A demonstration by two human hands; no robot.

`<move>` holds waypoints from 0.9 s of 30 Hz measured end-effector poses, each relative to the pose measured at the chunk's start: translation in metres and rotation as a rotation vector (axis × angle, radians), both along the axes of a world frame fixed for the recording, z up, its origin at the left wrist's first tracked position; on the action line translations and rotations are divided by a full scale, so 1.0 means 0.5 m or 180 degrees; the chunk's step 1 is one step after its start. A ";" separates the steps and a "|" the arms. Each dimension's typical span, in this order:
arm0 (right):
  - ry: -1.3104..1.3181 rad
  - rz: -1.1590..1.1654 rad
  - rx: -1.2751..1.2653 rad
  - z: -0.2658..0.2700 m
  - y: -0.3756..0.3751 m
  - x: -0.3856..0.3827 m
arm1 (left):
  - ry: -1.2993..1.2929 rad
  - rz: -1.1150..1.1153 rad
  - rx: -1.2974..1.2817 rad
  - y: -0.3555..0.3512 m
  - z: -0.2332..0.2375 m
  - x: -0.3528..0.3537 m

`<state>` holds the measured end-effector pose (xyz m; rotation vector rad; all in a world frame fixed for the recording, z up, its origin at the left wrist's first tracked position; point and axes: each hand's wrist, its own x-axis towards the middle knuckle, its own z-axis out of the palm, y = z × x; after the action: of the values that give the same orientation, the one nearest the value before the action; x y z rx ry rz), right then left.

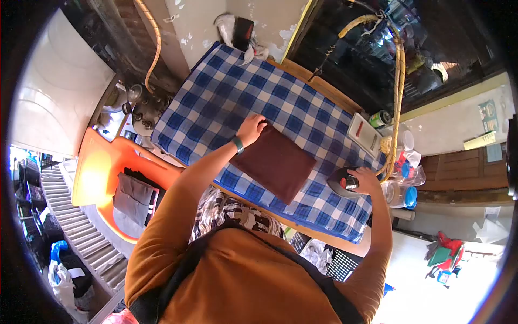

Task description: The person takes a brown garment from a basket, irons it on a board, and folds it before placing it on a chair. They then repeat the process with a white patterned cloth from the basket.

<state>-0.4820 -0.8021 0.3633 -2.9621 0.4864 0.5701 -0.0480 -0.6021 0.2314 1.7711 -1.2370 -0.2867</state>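
Note:
A dark maroon folded cloth (278,162) lies flat on the blue and white checked cover (216,89) of the table. At the cloth's upper left corner is my left hand (251,129), its fingers curled together at the fabric edge. My right hand (364,180) is wrapped round the handle of a dark iron (339,182), which rests on the checked cover to the right of the cloth, apart from it.
An orange chair (100,162) with folded grey clothes (132,195) stands at the left. A white tray (364,135), a can (380,119) and plastic jars (396,193) line the table's right end. A yellowish cord (400,92) hangs beside them.

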 end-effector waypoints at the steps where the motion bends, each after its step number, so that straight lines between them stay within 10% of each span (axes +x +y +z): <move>1: -0.0013 -0.0022 -0.0002 -0.005 0.002 0.004 | -0.0013 -0.0022 -0.0002 -0.015 -0.020 0.005; 3: -0.0256 -0.1206 0.0256 -0.012 0.015 0.013 | -0.0711 -0.0062 0.0257 -0.038 -0.025 0.012; 13: 0.0557 -0.0822 0.0743 -0.014 -0.007 0.049 | 0.0559 -0.1648 0.0603 -0.060 0.068 0.092; 17: -0.0058 -0.2878 0.1537 -0.039 -0.006 0.069 | 0.1521 -0.2054 0.0969 -0.083 0.047 0.102; 19: -0.0491 -0.3801 0.1931 -0.048 -0.010 0.102 | 0.1342 -0.2149 0.0827 -0.086 0.021 0.108; 21: -0.0860 -0.3859 0.1644 -0.044 0.040 0.174 | -0.0839 -0.1501 0.0727 -0.081 0.021 0.120; 27: -0.1255 -0.3237 0.2469 0.036 0.161 0.408 | -0.0765 -0.0806 0.0217 -0.070 -0.042 0.160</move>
<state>-0.2779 -0.7214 0.3812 -1.7015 1.2251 0.0147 0.0318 -0.6372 0.2105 1.7438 -1.6459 -0.2687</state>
